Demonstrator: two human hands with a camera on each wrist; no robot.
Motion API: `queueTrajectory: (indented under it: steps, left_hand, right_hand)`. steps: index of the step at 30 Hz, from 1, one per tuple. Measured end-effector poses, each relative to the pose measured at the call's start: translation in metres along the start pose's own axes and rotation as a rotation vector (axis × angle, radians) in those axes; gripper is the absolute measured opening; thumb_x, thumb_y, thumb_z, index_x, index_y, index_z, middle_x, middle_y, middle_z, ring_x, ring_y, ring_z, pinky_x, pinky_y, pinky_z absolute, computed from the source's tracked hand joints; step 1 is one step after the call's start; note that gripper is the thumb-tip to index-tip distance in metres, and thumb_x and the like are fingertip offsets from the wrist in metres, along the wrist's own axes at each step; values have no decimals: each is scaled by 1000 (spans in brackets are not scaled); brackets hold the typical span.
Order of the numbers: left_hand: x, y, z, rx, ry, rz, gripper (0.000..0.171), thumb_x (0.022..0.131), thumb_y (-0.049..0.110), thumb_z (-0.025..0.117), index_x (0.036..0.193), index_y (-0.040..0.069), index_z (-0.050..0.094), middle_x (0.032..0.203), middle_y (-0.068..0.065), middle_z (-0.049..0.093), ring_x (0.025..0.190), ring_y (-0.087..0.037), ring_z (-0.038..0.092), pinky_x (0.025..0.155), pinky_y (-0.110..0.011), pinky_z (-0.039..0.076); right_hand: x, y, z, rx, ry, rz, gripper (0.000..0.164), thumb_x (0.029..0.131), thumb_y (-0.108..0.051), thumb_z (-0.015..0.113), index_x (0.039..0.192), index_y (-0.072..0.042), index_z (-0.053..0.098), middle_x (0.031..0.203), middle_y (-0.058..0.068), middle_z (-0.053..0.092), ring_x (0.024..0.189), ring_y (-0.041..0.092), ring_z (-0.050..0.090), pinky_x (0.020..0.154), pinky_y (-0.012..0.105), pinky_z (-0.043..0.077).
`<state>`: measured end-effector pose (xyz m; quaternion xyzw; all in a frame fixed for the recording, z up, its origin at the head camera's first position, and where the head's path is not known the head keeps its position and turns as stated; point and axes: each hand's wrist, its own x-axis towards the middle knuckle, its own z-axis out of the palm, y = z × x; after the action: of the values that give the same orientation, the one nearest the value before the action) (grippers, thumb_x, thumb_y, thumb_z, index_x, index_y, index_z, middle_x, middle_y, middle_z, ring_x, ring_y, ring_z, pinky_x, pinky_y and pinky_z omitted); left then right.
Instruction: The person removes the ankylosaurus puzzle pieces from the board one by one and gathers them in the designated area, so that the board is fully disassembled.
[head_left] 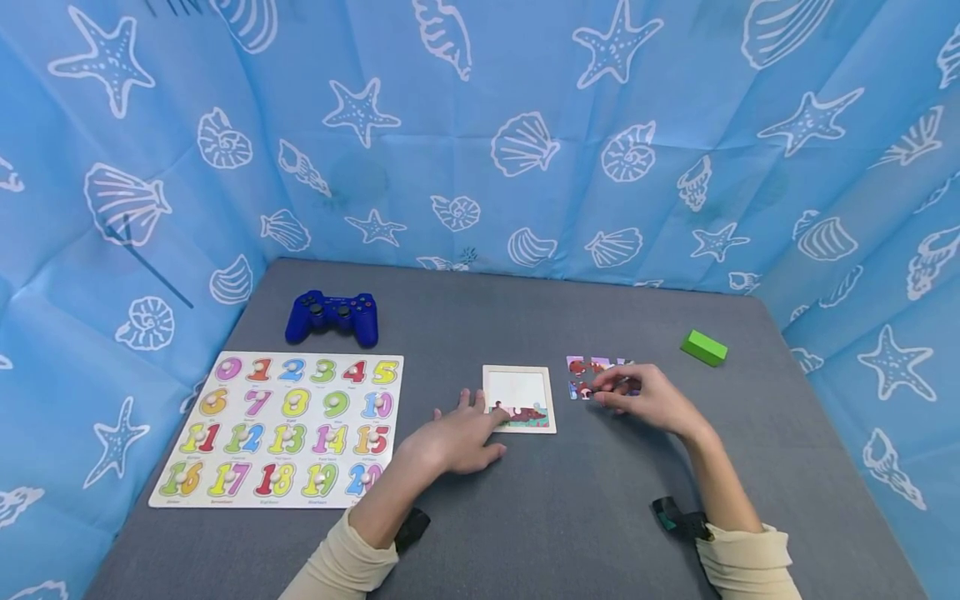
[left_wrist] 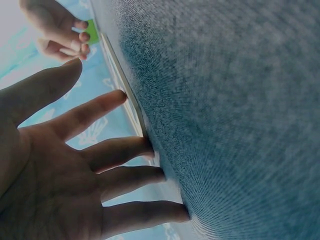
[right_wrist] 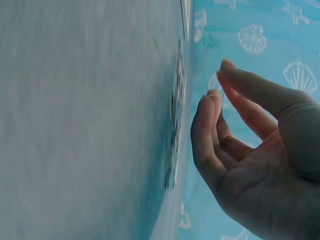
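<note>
A small square puzzle tray [head_left: 552, 392] with a pale wooden border lies mid-table, its lower part filled with picture pieces [head_left: 527, 415]. My left hand [head_left: 462, 436] rests at the tray's left side, fingers spread and fairly straight. One fingertip touches the tray, and in the left wrist view the other fingertips [left_wrist: 175, 212] come down at the cloth. To the right, loose jigsaw pieces [head_left: 577, 367] lie in a cluster. My right hand [head_left: 647, 398] hovers over them and hides some. In the right wrist view its fingers [right_wrist: 202, 125] curl loosely above the pieces [right_wrist: 176, 115], holding nothing.
A number peg board [head_left: 285, 443] covers the table's left side, below a blue game controller [head_left: 332, 317]. A green block [head_left: 704, 347] lies at the far right. Blue curtains [head_left: 465, 150] with shell prints stand around the grey table [head_left: 555, 517].
</note>
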<state>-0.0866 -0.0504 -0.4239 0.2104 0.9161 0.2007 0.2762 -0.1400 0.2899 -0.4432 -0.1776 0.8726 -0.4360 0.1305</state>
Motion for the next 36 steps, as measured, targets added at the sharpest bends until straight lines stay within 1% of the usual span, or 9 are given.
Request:
queueTrajectory:
  steps: [3,11,15,19,22,26,30,34,36]
  left_hand:
    - [0,0,0,3,4,1,58,110,36,63,164,22,48,179,-27,25,169,-47,18,124,-81,30]
    - [1,0,1,20,9,-11,58,110,37,63,164,19,48,178,-26,27,169,-46,21,124,-79,32]
    - [0,2,1,30,7,-20,62,110,37,62,166,15,45,178,-27,27,168,-45,22,127,-72,35]
    - [-5,8,1,36,-7,-33,67,111,38,62,168,11,41,178,-29,24,169,-44,21,131,-64,34]
    - [-10,14,2,92,-10,-12,70,111,39,62,168,7,40,179,-26,25,169,-42,24,131,-60,36]
    - [-17,26,7,186,-16,43,71,110,42,62,165,2,42,179,-18,31,169,-34,28,130,-55,40]
    - [-20,39,14,246,-34,83,70,109,43,64,164,3,45,179,-14,32,169,-28,29,131,-47,42]
    - [-15,44,25,290,-60,91,72,109,46,64,164,4,45,180,-15,30,169,-28,28,130,-42,42]
    - [-8,42,34,298,-68,90,74,108,48,64,165,4,44,180,-16,29,169,-29,28,130,-42,43]
  right_hand:
    - [6,-4,10,31,-23,-36,17,100,-7,78,113,3,77,96,17,76,77,17,73,64,33,63]
    - [25,-23,34,89,-102,-60,20,100,-7,77,116,4,76,101,18,74,80,13,69,71,32,65]
    - [37,-33,47,93,-139,-101,18,100,-6,76,115,4,76,99,17,75,79,11,68,72,31,65]
    - [49,-42,59,114,-204,-110,18,102,-6,74,116,6,76,101,22,76,80,16,70,74,30,64]
    - [58,-48,67,131,-264,-98,19,104,-8,72,117,6,76,103,25,78,82,21,74,77,32,65]
    - [68,-53,73,94,-304,-108,18,104,-7,70,117,5,77,97,24,78,79,22,71,74,30,64]
    - [75,-56,78,17,-301,-119,16,103,-5,70,113,3,80,93,17,79,76,14,67,70,23,58]
    - [78,-57,82,-33,-304,-105,14,102,-7,73,109,0,83,91,12,82,71,4,64,67,20,56]
    - [79,-59,84,-44,-307,-101,12,101,-7,74,107,-1,83,91,12,83,68,2,63,65,20,55]
